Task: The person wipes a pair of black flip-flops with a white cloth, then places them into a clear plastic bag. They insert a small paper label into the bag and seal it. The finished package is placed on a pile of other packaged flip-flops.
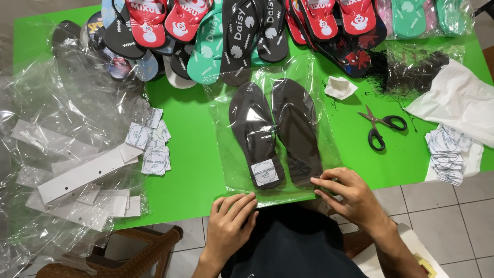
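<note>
Head view: at my green table [190, 164], a pair of dark sandals [275, 131] lies soles-up inside a clear bag [329, 144], toes toward 12 o'clock, a white round-printed label [265, 172] on the left heel. My left hand [231, 224] lies flat with fingers together on the bag's open edge at 6 o'clock; my right hand [347, 198] pinches that same edge just beside the right heel, fingers narrow on the plastic. I judge the step to be closing the bag's mouth, and the next move calls for folding the flap evenly while both hands keep the film taut. Scissors [382, 126] lie at 3 o'clock of the pair, apart from it; more labels [152, 146] sit at 9 o'clock beside loose plastic sheets [62, 154]; bright sandals [216, 36] crowd the 12 o'clock edge.
</note>
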